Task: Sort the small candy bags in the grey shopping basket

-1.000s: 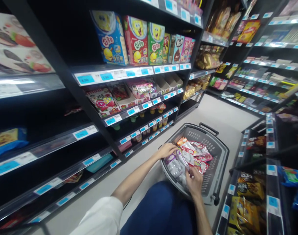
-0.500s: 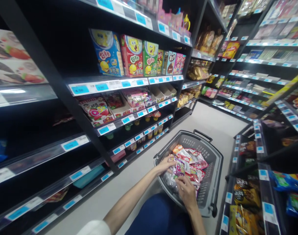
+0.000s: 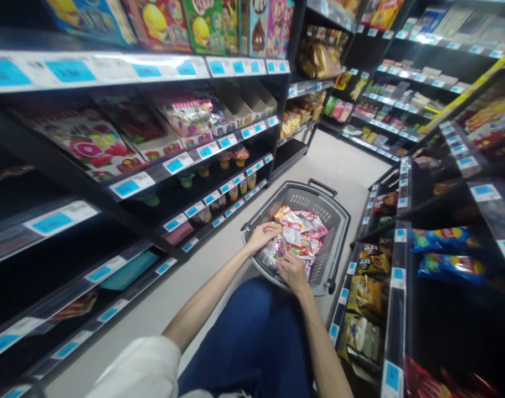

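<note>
A grey shopping basket [image 3: 337, 221] stands on the aisle floor in front of my knees, holding several red and white snack packets [image 3: 302, 224]. Both my hands are down inside it. My left hand [image 3: 261, 236] rests at the near left of the pile, fingers curled on a small purple and pink packet [image 3: 279, 247]. My right hand [image 3: 292, 270] grips the same packet's lower edge from the near side. Clear bags lie under the packet.
Black shelves on the left carry candy boxes [image 3: 90, 145], jelly cups [image 3: 235, 157] and blue price tags. A low shelf on the right holds chip bags [image 3: 370, 296] and blue packets [image 3: 445, 265]. The pale floor [image 3: 339, 166] runs ahead to more shelves.
The view has tilted down and closed in on the shelves. Both hands stay in the basket; the purple packet, lifted half a second ago, now sits lower among the pile.
</note>
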Demonstrator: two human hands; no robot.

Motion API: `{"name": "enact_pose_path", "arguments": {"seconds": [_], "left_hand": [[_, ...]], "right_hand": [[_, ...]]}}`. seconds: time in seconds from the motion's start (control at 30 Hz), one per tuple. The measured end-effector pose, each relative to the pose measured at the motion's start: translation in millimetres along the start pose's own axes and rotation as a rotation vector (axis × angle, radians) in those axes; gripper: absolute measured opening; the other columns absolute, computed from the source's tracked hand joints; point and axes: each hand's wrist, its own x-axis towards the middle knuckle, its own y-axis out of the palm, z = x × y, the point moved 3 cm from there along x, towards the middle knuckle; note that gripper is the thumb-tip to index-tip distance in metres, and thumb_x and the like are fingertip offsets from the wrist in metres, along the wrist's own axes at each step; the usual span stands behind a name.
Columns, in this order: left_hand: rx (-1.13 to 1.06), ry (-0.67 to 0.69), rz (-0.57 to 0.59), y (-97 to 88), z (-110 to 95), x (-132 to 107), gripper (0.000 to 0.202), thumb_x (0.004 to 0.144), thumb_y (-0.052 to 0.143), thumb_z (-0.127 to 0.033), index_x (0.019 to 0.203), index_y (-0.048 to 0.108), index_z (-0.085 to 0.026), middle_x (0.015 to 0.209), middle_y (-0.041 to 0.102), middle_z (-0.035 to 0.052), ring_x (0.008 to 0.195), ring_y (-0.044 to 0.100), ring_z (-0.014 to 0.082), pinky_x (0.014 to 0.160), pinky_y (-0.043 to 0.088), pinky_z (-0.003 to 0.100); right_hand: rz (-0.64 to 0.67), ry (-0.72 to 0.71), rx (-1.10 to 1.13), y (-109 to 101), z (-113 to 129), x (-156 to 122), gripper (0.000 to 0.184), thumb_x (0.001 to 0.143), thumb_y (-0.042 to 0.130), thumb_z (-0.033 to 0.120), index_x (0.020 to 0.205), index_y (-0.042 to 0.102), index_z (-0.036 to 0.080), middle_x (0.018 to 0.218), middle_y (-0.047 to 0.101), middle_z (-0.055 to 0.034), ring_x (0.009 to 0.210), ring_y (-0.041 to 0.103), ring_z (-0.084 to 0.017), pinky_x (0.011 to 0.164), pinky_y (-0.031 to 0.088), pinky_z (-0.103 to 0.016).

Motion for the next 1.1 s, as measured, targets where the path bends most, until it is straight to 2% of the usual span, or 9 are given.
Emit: {"name": "enact_pose_path", "arguments": {"seconds": [0.13, 0.23, 0.33, 0.47, 0.67, 0.77, 0.87, 0.97, 1.1], "left_hand": [[0.168, -0.031, -0.031, -0.6, 7, 7, 0.033, 0.07, 0.088, -0.044, 0.073, 0.072, -0.015, 0.061, 0.064, 0.0021, 0.074, 0.066, 0.0195, 0.069, 0.051, 0.025], [0.227, -0.023, -0.067, -1.8, 10, 11, 0.027, 0.072, 0.085, -0.035, 0.063, 0.069, -0.015, 0.052, 0.057, -0.0008, 0.063, 0.059, 0.0161, 0.067, 0.046, 0.026], [0.186, 0.043, -0.129, -3.6, 10, 10, 0.023, 0.077, 0.08, -0.035, 0.072, 0.074, -0.013, 0.056, 0.06, -0.001, 0.065, 0.06, 0.0155, 0.067, 0.043, 0.024], [0.022, 0.143, -0.177, -5.3, 8, 4, 0.041, 0.08, 0.076, -0.05, 0.095, 0.078, -0.012, 0.072, 0.071, 0.0027, 0.069, 0.063, 0.0161, 0.063, 0.043, 0.023], [-0.203, 0.147, -0.179, -7.0, 8, 4, 0.051, 0.072, 0.082, -0.055, 0.097, 0.077, -0.01, 0.073, 0.072, 0.005, 0.064, 0.062, 0.0154, 0.058, 0.044, 0.023], [-0.29, 0.135, -0.186, -8.1, 6, 4, 0.048, 0.069, 0.087, -0.051, 0.094, 0.077, -0.011, 0.071, 0.071, 0.0041, 0.065, 0.062, 0.0149, 0.06, 0.046, 0.023], [-0.366, 0.117, -0.177, -7.8, 5, 4, 0.049, 0.065, 0.089, -0.05, 0.092, 0.076, -0.011, 0.07, 0.07, 0.003, 0.062, 0.061, 0.0136, 0.06, 0.048, 0.024], [-0.422, 0.104, -0.173, -7.4, 3, 2, 0.05, 0.062, 0.091, -0.051, 0.09, 0.075, -0.012, 0.067, 0.067, 0.0011, 0.059, 0.058, 0.012, 0.06, 0.049, 0.024], [-0.453, 0.098, -0.174, -7.6, 2, 2, 0.052, 0.059, 0.093, -0.05, 0.091, 0.076, -0.012, 0.067, 0.066, 0.0009, 0.059, 0.057, 0.0117, 0.061, 0.049, 0.025]], "right_hand": [[-0.039, -0.054, 0.017, 2, -3, -1, 0.033, 0.102, 0.051, 0.021, 0.078, 0.075, 0.022, 0.078, 0.07, -0.0068, 0.077, 0.062, -0.018, 0.069, 0.05, -0.031], [-0.065, -0.1, 0.042, 1, -4, -2, 0.03, 0.1, 0.054, 0.017, 0.079, 0.075, 0.022, 0.079, 0.071, -0.0062, 0.075, 0.062, -0.017, 0.067, 0.049, -0.03], [-0.075, -0.118, 0.07, 1, -3, -2, 0.026, 0.099, 0.058, 0.015, 0.083, 0.076, 0.021, 0.078, 0.072, -0.0051, 0.073, 0.062, -0.017, 0.067, 0.048, -0.03], [-0.091, -0.089, 0.121, 2, 0, 0, 0.021, 0.098, 0.06, 0.015, 0.086, 0.076, 0.02, 0.075, 0.073, -0.0037, 0.071, 0.063, -0.016, 0.069, 0.05, -0.03], [-0.174, 0.077, 0.175, -4, 2, -1, 0.011, 0.095, 0.068, 0.028, 0.089, 0.074, 0.021, 0.08, 0.075, -0.0037, 0.075, 0.066, -0.018, 0.077, 0.051, -0.031], [-0.3, 0.284, 0.149, -9, -11, -2, 0.022, 0.098, 0.063, 0.036, 0.085, 0.07, 0.02, 0.08, 0.071, -0.006, 0.076, 0.062, -0.02, 0.081, 0.05, -0.035], [-0.383, 0.479, 0.186, -8, -26, -4, 0.03, 0.098, 0.062, 0.046, 0.105, 0.066, 0.017, 0.099, 0.071, -0.0113, 0.083, 0.063, -0.021, 0.08, 0.051, -0.036], [-0.3, 0.544, 0.336, 2, -33, -4, 0.06, 0.091, 0.069, 0.049, 0.138, 0.052, 0.016, 0.114, 0.072, -0.0128, 0.091, 0.069, -0.022, 0.079, 0.056, -0.035], [-0.198, 0.537, 0.502, 12, -31, -5, 0.083, 0.083, 0.079, 0.039, 0.153, 0.039, 0.019, 0.113, 0.074, -0.0105, 0.104, 0.072, -0.024, 0.098, 0.056, -0.04]]}}
